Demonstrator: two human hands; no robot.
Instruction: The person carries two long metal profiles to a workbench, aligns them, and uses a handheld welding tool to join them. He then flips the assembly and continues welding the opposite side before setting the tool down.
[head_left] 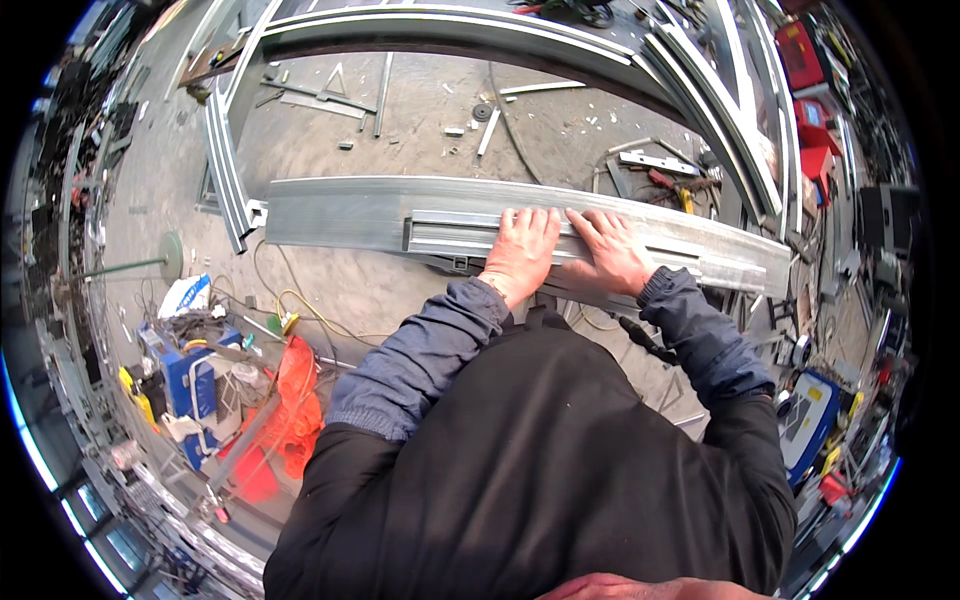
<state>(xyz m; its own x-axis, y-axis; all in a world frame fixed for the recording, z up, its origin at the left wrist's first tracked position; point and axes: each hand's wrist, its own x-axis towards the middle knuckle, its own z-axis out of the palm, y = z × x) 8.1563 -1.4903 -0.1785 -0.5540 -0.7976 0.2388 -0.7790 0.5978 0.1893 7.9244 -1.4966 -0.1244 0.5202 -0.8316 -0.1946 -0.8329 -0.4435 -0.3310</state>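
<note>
Profile of long, grooved silver metal (455, 232), mid-frame, lies under left hand (525, 254), fingers together, and right hand (612, 256), fingers spread.

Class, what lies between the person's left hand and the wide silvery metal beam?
The head view shows a shorter grooved metal profile, on the wide beam and under the left hand.

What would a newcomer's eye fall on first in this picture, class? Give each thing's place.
First, the left hand and right hand, laid over a shorter metal profile along the broad silvery beam across the middle. Next, the bright orange-red material at lower left, beside a blue machine. Then the red case near the upper right rim.
</note>
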